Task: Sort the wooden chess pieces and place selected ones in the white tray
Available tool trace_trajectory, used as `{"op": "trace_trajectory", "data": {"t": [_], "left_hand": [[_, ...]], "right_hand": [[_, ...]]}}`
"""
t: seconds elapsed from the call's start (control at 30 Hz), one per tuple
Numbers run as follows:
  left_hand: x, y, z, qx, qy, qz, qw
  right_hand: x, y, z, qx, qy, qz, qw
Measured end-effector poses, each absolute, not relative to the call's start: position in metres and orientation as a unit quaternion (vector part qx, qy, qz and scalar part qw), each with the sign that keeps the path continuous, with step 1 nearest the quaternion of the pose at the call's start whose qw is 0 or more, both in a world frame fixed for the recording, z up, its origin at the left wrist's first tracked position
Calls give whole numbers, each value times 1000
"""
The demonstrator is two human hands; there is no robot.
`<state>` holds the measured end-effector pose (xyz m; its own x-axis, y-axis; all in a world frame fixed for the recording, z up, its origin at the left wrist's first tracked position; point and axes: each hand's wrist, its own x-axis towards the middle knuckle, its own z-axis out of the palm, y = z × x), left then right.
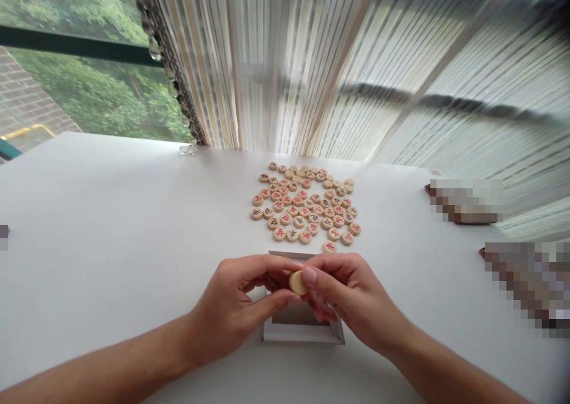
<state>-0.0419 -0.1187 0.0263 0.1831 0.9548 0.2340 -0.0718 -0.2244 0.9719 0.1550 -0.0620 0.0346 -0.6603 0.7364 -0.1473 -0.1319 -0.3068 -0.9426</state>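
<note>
Between the fingertips of both hands is a round wooden piece (pixel 298 283), its visible face plain. My left hand (pixel 249 297) grips it from the left with thumb and fingers. From the right, my right hand (pixel 345 291) pinches it with the thumb on its edge. Right below them an open shallow box (pixel 303 334) with pale walls lies on the table, partly covered by the hands. Beyond the box many round wooden pieces (pixel 297 200) are spread out, most with red or black characters and several plain. One red-marked piece (pixel 330 247) lies closest to the box.
The white table (pixel 133 232) extends to both sides. Two blurred-out brown-edged objects (pixel 463 205) stand at the right. Striped curtains (pixel 285 65) hang behind the table, beside a window at the left. A small clear ornament (pixel 187 150) rests at the far edge.
</note>
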Motion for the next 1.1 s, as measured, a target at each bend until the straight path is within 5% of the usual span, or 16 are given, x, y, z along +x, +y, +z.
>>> {"op": "trace_trajectory", "data": {"t": [0.37,0.7,1.1], "left_hand": [[-39,-119,28,563,374,533,509],[-41,-121,26,658,423,512,354],[-40,-121,27,615,390,534,429]], "right_hand": [[152,-62,37,-309,-468,783,269],[150,-64,38,-320,-459,784,268],[152,-64,44,-308,-497,766,266]]}}
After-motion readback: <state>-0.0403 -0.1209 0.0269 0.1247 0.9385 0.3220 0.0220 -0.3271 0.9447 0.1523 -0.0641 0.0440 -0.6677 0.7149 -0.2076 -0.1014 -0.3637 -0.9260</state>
